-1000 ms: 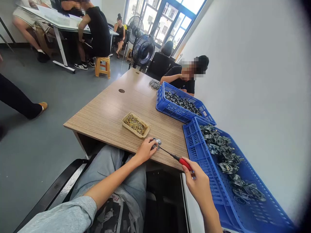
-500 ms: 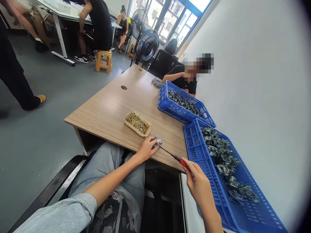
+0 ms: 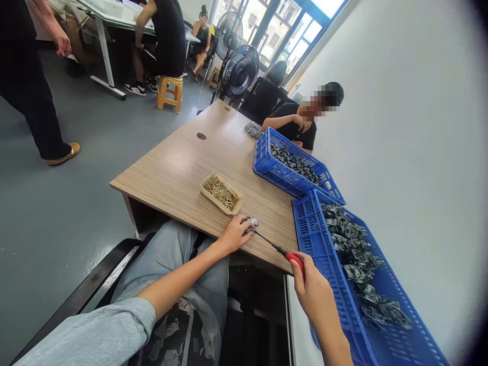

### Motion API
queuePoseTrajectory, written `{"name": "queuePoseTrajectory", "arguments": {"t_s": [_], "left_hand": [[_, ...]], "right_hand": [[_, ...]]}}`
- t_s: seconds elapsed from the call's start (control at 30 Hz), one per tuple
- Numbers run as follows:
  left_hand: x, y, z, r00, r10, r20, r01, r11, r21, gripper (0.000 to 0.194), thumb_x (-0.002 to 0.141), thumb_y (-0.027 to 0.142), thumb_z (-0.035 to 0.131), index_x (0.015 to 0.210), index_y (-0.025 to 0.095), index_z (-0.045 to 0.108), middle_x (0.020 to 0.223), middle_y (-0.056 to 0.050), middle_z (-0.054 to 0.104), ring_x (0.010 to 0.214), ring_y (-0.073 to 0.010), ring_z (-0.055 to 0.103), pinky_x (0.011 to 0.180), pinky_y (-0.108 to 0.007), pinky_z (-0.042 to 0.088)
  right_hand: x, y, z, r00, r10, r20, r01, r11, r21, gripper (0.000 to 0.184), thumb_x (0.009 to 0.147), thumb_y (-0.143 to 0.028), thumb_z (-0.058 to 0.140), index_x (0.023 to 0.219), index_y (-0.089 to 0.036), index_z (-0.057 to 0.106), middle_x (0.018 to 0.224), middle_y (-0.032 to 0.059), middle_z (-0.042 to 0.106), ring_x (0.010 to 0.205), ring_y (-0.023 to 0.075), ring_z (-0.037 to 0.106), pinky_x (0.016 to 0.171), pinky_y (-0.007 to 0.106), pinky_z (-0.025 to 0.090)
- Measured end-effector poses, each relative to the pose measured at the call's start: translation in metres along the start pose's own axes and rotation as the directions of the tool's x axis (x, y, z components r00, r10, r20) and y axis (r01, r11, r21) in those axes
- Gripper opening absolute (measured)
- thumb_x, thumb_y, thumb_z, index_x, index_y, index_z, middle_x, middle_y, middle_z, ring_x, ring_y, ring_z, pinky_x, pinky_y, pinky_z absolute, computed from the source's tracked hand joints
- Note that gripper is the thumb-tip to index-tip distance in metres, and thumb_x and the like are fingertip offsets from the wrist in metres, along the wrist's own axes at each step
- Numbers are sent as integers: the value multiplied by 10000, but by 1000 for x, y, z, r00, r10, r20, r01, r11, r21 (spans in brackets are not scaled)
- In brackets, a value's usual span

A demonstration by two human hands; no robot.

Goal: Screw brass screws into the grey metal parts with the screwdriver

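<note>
My left hand [image 3: 233, 235] is closed around a small grey metal part [image 3: 251, 222] and steadies it on the table near the front edge. Its fingers cover much of that part. My right hand [image 3: 314, 290] grips the red handle of a screwdriver [image 3: 293, 258]. The dark shaft slants up and left, and its tip meets the metal part beside my left fingertips. Just beyond my left hand, a cream tray [image 3: 237, 207] holds many brass-coloured screws [image 3: 219, 191].
Along the table's right side stand a near blue crate [image 3: 310, 229] and a far blue crate [image 3: 263, 160], both with metal parts inside. A person in black [image 3: 293, 119] sits behind the far crate. Black fans [image 3: 239, 71] stand beyond the wooden table [image 3: 168, 168].
The whole view has shifted slightly, with the table now a little further right. Both hands keep their holds, and the screwdriver stays at the part. A person at left has moved.
</note>
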State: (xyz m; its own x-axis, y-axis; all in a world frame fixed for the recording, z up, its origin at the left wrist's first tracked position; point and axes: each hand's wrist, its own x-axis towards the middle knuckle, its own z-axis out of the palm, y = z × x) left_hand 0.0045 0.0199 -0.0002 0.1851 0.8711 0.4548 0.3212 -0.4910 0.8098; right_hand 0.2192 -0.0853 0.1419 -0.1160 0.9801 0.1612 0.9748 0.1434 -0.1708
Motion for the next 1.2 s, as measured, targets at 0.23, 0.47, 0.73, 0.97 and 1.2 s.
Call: {"name": "queuePoseTrajectory", "arguments": {"t_s": [0.23,0.47,0.73,0.97,1.2], "left_hand": [[1,1,0,1000,-7,-2,7,1000,2,231,944,259,630,1171,228,658,1179,-100,549,1151,-266,538,1034,-413,476],[2,3,-3,1000,-18,-2,18,1000,-25,210,945,255,632,1152,223,652,1148,-89,544,1154,-260,532,1042,-403,463],[4,2,-3,1000,-20,-3,19,999,-47,210,942,239,619,1150,239,651,1139,-73,548,1111,-247,537,1025,-395,470],[3,6,-6,1000,-26,7,26,999,-42,200,942,235,616,1139,227,652,1137,-82,551,1139,-253,532,1033,-393,465],[3,6,-6,1000,-26,0,26,999,-35,206,939,242,629,1143,228,653,1144,-81,555,1145,-253,533,1033,-391,464]], "right_hand": [[2,4,3,1000,4,23,-8,987,161,347,1009,-518,406,1206,-235,448,1092,104,677,903,242,697,769,335,520],[0,5,2,980,172,102,-184,974,128,371,997,-597,380,1091,-252,482,820,37,678,703,248,681,649,328,484],[3,4,3,975,209,73,-210,978,10,343,1016,-575,330,999,-257,458,771,36,674,663,267,682,593,327,454],[4,5,2,997,69,38,-75,979,188,352,1005,-548,395,1181,-245,423,1046,87,693,817,232,710,707,320,516],[9,5,3,980,195,32,-196,980,19,366,995,-611,356,1019,-263,468,757,30,674,615,262,669,566,326,446]]}}
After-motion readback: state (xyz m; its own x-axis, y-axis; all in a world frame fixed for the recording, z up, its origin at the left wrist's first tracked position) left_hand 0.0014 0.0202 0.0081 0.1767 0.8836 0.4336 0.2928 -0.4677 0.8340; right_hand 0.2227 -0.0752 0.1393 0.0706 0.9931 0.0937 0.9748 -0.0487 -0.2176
